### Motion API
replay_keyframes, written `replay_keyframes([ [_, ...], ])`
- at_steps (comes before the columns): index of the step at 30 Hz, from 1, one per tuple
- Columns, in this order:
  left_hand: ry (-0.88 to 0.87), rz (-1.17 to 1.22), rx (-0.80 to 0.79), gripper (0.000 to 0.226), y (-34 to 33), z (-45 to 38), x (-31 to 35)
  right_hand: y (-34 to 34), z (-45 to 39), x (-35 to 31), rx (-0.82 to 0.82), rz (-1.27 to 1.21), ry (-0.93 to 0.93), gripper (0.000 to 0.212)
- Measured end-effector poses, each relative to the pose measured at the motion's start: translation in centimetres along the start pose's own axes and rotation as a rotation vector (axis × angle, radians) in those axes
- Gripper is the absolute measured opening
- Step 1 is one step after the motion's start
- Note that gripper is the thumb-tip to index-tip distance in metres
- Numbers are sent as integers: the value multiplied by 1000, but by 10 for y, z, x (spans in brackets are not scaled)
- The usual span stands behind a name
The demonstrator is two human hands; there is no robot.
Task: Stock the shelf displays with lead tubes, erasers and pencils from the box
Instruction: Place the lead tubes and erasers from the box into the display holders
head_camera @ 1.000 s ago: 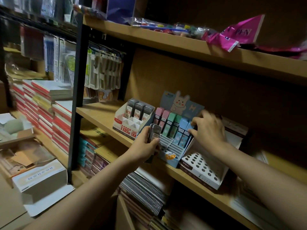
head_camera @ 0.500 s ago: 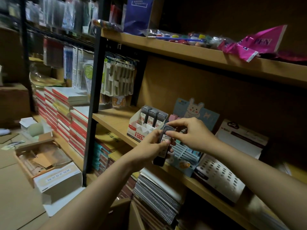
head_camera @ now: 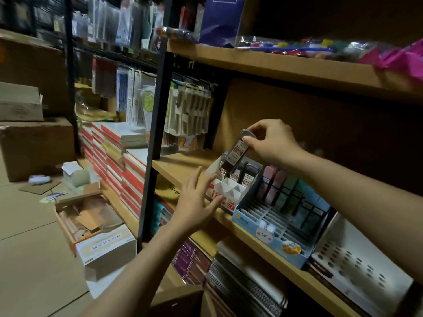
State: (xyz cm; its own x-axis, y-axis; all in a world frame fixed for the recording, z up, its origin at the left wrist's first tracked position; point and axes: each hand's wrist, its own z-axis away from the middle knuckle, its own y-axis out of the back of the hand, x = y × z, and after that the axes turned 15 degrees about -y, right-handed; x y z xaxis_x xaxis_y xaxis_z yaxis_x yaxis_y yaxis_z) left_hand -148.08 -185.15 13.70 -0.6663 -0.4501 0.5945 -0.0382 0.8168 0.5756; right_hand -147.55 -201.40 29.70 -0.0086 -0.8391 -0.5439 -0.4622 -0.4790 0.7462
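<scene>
My right hand [head_camera: 272, 140] pinches the top of a dark lead tube [head_camera: 238, 149] with a red-and-white label, holding it tilted above the white lead-tube display [head_camera: 229, 191] on the middle shelf. Several tubes [head_camera: 245, 175] stand in that display's back row. My left hand [head_camera: 194, 200] hovers with spread fingers at the display's left front corner, holding nothing. To the right sits a blue bunny-print eraser display [head_camera: 274, 223] with pastel erasers [head_camera: 274, 179] at its back. Further right is a white display with round holes [head_camera: 357, 268].
The wooden shelf [head_camera: 183, 163] runs diagonally, with a black upright post [head_camera: 153, 143] at its left. Red-and-white notebook stacks [head_camera: 119, 156] lie left of it. Open cardboard boxes [head_camera: 91, 225] sit on the floor. Spiral notebooks [head_camera: 247, 287] fill the shelf below.
The lead tube passed from my left hand to my right, which lifted it up over the white display. My left hand let go and opened. The view moved closer and leftward.
</scene>
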Motion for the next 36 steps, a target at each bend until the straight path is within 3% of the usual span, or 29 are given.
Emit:
replay_keyframes([
  [3, -13, -26, -55, 62, -10, 0, -2, -24, -13, 1, -10, 23, -43, 11],
  [11, -66, -76, 33, 54, -15, -1, -15, -58, -31, 0, -15, 52, -75, 10],
  [17, -77, -42, 60, 54, -17, -1, -16, -69, -38, 3, -39, 154, -66, 21],
  [25, -93, -59, 63, 56, -18, -1, -16, -84, -25, 17, 68, 352, 110, 15],
  [29, -94, -49, 49, 60, -17, -3, -13, -87, -16, 19, 190, 565, 253, 22],
  [36, -103, -224, -82, 76, -16, 7, -9, -65, 20, 28, 172, 749, 336, 46],
])
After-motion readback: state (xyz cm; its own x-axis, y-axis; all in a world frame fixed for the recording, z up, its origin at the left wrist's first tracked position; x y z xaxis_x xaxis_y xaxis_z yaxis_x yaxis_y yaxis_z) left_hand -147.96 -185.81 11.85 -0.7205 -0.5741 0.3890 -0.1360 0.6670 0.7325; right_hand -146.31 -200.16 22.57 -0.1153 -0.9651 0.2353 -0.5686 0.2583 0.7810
